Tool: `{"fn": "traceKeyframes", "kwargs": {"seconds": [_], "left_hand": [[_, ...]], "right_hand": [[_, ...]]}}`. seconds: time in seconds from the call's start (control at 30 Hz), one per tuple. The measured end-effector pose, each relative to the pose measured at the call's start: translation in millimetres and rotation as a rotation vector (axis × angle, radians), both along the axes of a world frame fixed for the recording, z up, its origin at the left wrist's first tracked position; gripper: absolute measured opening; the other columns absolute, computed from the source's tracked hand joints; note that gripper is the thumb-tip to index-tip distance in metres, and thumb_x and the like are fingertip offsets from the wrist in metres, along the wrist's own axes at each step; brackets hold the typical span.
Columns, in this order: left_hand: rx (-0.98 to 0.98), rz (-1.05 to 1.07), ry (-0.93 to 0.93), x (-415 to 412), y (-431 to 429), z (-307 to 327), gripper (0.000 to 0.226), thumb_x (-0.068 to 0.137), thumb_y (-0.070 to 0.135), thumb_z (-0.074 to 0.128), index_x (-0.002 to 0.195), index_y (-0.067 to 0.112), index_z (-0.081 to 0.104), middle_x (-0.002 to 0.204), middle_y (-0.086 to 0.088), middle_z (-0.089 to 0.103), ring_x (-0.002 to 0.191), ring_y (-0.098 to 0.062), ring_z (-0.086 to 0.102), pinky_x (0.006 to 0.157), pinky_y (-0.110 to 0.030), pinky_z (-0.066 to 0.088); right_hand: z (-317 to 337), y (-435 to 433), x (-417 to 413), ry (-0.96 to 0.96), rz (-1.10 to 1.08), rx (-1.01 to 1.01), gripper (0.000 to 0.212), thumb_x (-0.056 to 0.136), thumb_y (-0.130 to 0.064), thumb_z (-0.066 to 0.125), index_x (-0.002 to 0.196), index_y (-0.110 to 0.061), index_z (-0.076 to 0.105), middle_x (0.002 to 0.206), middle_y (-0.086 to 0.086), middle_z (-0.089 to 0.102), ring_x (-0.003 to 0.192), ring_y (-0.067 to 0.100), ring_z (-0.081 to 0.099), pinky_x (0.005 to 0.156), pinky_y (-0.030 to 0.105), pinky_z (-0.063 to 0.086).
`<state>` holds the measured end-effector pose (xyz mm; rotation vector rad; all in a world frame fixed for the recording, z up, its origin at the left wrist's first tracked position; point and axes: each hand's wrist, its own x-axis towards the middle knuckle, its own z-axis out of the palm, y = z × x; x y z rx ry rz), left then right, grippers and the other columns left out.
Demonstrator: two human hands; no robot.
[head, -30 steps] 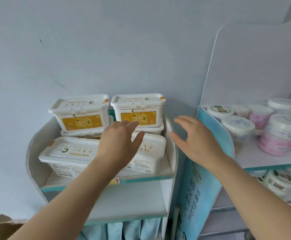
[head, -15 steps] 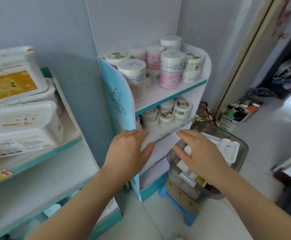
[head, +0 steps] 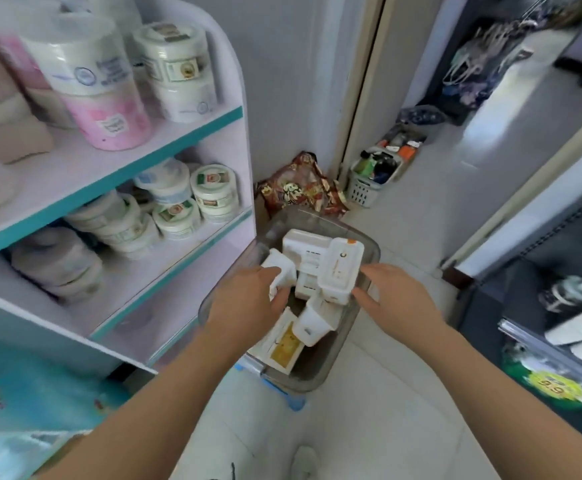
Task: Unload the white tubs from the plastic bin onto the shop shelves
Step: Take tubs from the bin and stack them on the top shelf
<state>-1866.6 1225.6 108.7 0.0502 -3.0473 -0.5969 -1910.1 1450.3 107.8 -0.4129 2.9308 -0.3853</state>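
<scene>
Between both hands, white tubs [head: 312, 252] lie jumbled inside the plastic bin [head: 372, 245]. The left hand [head: 244, 306] curls its fingers round a small tub [head: 282, 271]. The right hand [head: 396, 296] has fingers apart against the long tub [head: 341, 268]; whether it grips is unclear.

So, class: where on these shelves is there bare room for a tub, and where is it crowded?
Free: the front strip of the middle shelf, between its teal edge and the round tubs behind. Crowded: the top shelf, tall tubs almost to its edge, and the bin, where left hand and right hand reach among white tubs.
</scene>
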Motion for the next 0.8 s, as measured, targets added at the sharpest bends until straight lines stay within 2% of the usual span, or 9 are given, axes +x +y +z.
{"fn": "traceKeyframes", "kwargs": {"seconds": [0.1, 0.27, 0.37, 0.47, 0.5, 0.6, 0.7, 0.8], "left_hand": [[0.025, -0.002, -0.094, -31, 17, -24, 0.035, 0.095, 0.042, 0.046, 0.118, 0.019, 0.06, 0.113, 0.001, 0.065, 0.1, -0.017, 0.06, 0.083, -0.032, 0.051], [0.058, -0.029, -0.258, -85, 28, -59, 0.031, 0.096, 0.035, 0.049, 0.119, 0.019, 0.06, 0.113, 0.0, 0.065, 0.101, -0.017, 0.06, 0.083, -0.028, 0.048], [0.129, -0.023, -0.337, -116, 31, -83, 0.03, 0.096, 0.034, 0.05, 0.118, 0.018, 0.06, 0.113, 0.002, 0.064, 0.1, -0.016, 0.06, 0.076, -0.023, 0.041], [0.17, -0.054, -0.41, -141, 36, -113, 0.022, 0.095, 0.034, 0.05, 0.107, 0.018, 0.059, 0.099, 0.004, 0.063, 0.087, -0.014, 0.057, 0.067, -0.023, 0.04], [0.196, -0.054, -0.428, -148, 39, -124, 0.022, 0.095, 0.034, 0.051, 0.106, 0.017, 0.059, 0.097, 0.004, 0.062, 0.087, -0.015, 0.057, 0.068, -0.025, 0.043], [0.266, -0.042, -0.472, -163, 47, -154, 0.031, 0.094, 0.035, 0.053, 0.119, 0.016, 0.057, 0.109, -0.001, 0.063, 0.099, -0.018, 0.058, 0.081, -0.034, 0.05], [0.337, -0.027, -0.52, -172, 57, -182, 0.036, 0.094, 0.031, 0.054, 0.126, 0.015, 0.053, 0.11, -0.001, 0.061, 0.101, -0.019, 0.057, 0.078, -0.027, 0.045], [0.435, 0.014, -0.564, -176, 68, -210, 0.031, 0.093, 0.029, 0.056, 0.123, 0.019, 0.056, 0.101, 0.001, 0.062, 0.094, -0.016, 0.058, 0.071, -0.024, 0.041]], "right_hand": [[-17, 15, -32, -0.064, -0.022, 0.016, 0.038, 0.096, -0.031, 0.05, 0.122, -0.005, 0.057, 0.124, 0.01, 0.059, 0.116, 0.025, 0.05, 0.094, 0.034, 0.042], [-50, 25, -91, -0.13, -0.073, 0.041, 0.035, 0.095, -0.03, 0.051, 0.117, -0.003, 0.059, 0.12, 0.012, 0.061, 0.111, 0.027, 0.053, 0.09, 0.037, 0.045], [-67, 24, -125, -0.153, -0.113, 0.049, 0.033, 0.095, -0.029, 0.05, 0.115, -0.004, 0.059, 0.114, 0.01, 0.062, 0.105, 0.026, 0.055, 0.085, 0.037, 0.047], [-88, 25, -154, -0.157, -0.129, 0.044, 0.029, 0.094, -0.029, 0.05, 0.109, -0.006, 0.06, 0.099, 0.006, 0.063, 0.091, 0.022, 0.056, 0.076, 0.036, 0.05], [-96, 25, -163, -0.167, -0.138, 0.044, 0.027, 0.094, -0.029, 0.051, 0.106, -0.007, 0.061, 0.094, 0.005, 0.062, 0.087, 0.021, 0.056, 0.073, 0.035, 0.05], [-120, 27, -186, -0.192, -0.156, 0.054, 0.022, 0.094, -0.028, 0.05, 0.095, -0.008, 0.06, 0.086, 0.002, 0.058, 0.083, 0.021, 0.055, 0.068, 0.033, 0.047], [-145, 31, -209, -0.21, -0.14, 0.048, 0.021, 0.095, -0.027, 0.049, 0.094, -0.008, 0.058, 0.093, 0.004, 0.061, 0.089, 0.025, 0.056, 0.072, 0.036, 0.048], [-173, 35, -232, -0.25, -0.078, 0.092, 0.031, 0.097, -0.027, 0.046, 0.119, -0.008, 0.056, 0.114, 0.009, 0.061, 0.101, 0.031, 0.057, 0.082, 0.04, 0.048]]}}
